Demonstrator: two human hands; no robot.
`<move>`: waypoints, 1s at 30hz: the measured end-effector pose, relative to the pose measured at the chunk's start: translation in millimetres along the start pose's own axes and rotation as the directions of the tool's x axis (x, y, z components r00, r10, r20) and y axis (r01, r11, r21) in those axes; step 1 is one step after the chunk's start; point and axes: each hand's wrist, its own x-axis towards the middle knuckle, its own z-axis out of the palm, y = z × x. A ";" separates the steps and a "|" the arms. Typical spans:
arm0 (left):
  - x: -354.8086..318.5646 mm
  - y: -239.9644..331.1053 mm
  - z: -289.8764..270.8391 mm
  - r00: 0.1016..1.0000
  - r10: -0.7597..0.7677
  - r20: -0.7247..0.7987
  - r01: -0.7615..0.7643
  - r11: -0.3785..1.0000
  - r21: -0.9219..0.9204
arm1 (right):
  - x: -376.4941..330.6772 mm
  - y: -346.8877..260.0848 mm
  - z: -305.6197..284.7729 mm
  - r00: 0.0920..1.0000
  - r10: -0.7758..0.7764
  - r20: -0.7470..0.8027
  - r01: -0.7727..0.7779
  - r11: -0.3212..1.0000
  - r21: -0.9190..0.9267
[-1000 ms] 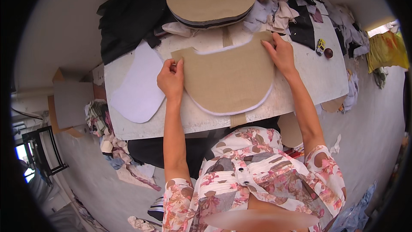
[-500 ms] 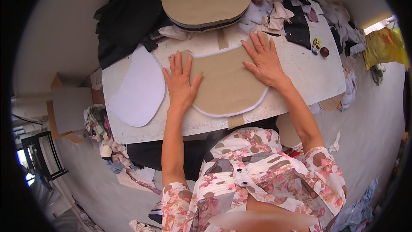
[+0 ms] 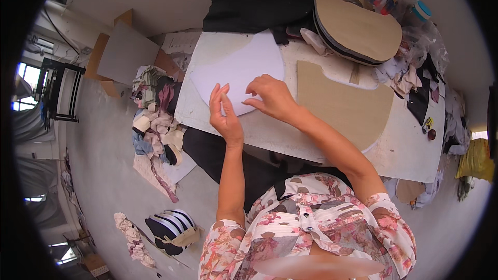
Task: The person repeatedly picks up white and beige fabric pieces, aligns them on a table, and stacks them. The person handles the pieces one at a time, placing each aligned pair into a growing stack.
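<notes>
A white curved piece of sheet material [image 3: 244,65] lies on the left part of the table. Over its near edge is my left hand [image 3: 226,116], fingers stretched upward and apart. To the right, my right hand [image 3: 272,97] hovers with its fingers bent and its thumb apart from them; nothing shows between them. Whether either hand touches the sheet, I cannot tell. Beside my right forearm lies a tan cut piece [image 3: 345,106] with a white layer showing along its edge; the forearm hides part of it.
A stack of tan and dark cut pieces [image 3: 358,26] stands at the back, with black cloth [image 3: 259,5] to its left. Scraps and clear plastic crowd the back right. A toy car [image 3: 427,124] and a dark round thing [image 3: 431,134] sit at the right. Cloth scraps [image 3: 155,119] hang by the left edge.
Both hands have left the tan piece and moved over to the white sheet. The view has swung left, so the table sits farther right in the picture.
</notes>
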 end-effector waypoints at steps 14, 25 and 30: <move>27.3 -85.6 -66.3 0.998 -0.041 0.052 0.012 0.882 0.472 | 39.5 9.3 59.2 0.938 0.078 0.338 0.023 0.958 -0.284; 15.2 -65.7 -53.7 0.992 -0.103 0.075 0.041 0.817 0.575 | 41.1 -17.2 -55.7 0.991 0.096 0.091 -0.119 0.948 0.295; -22.3 -2.5 -45.2 0.349 -0.491 0.798 0.927 0.057 -0.370 | -8.5 -39.8 -58.5 0.963 -0.223 0.150 0.226 0.974 -0.004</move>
